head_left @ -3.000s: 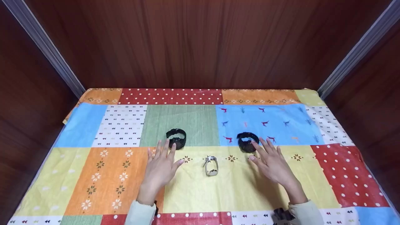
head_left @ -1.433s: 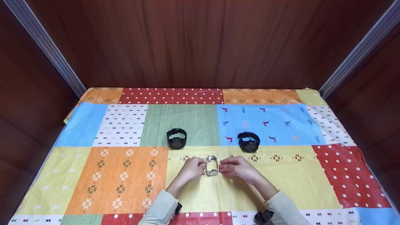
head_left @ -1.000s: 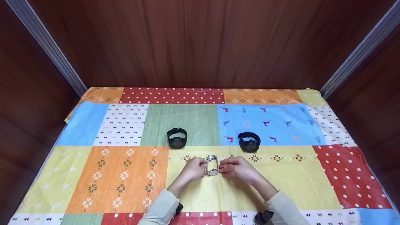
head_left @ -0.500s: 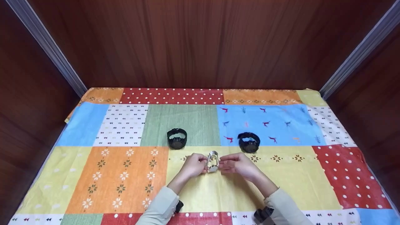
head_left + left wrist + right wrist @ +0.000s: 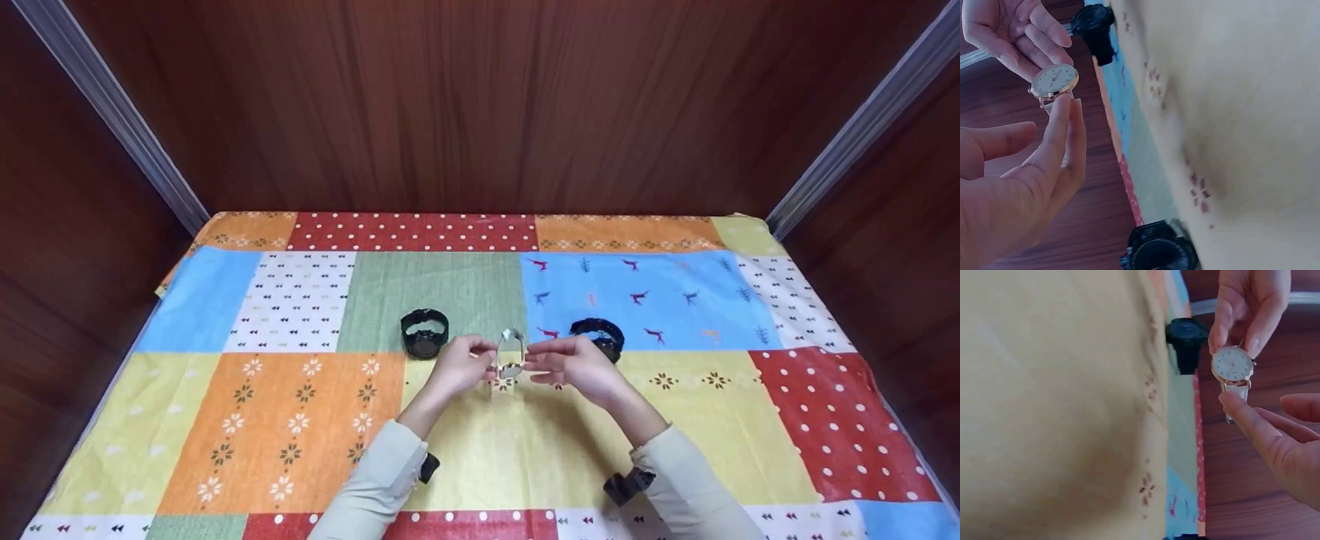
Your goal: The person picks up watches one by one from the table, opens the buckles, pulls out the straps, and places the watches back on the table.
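Observation:
A wristwatch [image 5: 511, 370] with a round white dial, gold-toned case and pale strap is held raised over the cloth between both hands. From its left side, the fingertips of my left hand [image 5: 456, 367] press against it. Opposite them, the fingers of my right hand [image 5: 589, 371] reach out nearly straight and touch its other side. In the wrist views each near thumb stands apart from the watch. One fingertip lies against the strap [image 5: 1235, 390] in the right wrist view. Behind the left hand sits a black watch [image 5: 425, 346]; another black watch [image 5: 609, 330] is partly covered by the right hand.
A patchwork-patterned cloth [image 5: 285, 435] covers the table. Dark wood panels [image 5: 480, 112] stand at the back and both sides, with metal strips [image 5: 112, 112] in the corners. Black wrist devices [image 5: 630, 486] show at the pale sleeves [image 5: 375, 472].
From being spread near the black watches, both hands came together at the pale wristwatch, then lifted it off the cloth and moved it away from the person. The black watches stayed put.

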Available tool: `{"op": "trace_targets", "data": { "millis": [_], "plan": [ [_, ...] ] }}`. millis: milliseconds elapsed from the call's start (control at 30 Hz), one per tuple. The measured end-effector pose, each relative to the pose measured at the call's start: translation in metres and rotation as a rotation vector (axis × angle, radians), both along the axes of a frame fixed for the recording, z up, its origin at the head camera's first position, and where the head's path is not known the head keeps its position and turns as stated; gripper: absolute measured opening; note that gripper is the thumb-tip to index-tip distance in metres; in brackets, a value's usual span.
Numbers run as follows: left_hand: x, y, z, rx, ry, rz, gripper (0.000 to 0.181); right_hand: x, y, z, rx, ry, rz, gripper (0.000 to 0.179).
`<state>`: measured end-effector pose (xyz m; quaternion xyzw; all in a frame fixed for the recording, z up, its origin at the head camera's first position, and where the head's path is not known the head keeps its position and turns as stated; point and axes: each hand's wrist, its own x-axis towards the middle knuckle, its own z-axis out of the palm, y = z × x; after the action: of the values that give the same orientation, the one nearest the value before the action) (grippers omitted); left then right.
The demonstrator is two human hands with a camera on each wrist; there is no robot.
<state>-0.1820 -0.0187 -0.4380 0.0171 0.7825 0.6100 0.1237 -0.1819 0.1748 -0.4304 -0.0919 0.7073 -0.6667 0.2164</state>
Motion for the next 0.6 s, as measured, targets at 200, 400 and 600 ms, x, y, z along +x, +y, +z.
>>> {"op": "trace_targets", "data": {
  "millis": [200, 400, 600],
  "plan": [
    [-0.005, -0.002, 0.01, 0.037, -0.004, 0.015, 0.019, -0.004, 0.0, 0.008, -0.022, 0.008, 0.001, 0.035],
    [-0.007, -0.002, 0.015, 0.07, 0.011, 0.017, 0.017, -0.005, 0.001, 0.015, -0.033, 0.007, -0.006, 0.035],
    [-0.009, -0.001, 0.02, 0.055, 0.032, 0.015, 0.015, -0.007, 0.0, 0.023, -0.01, 0.037, -0.024, 0.031]
  ]
}}
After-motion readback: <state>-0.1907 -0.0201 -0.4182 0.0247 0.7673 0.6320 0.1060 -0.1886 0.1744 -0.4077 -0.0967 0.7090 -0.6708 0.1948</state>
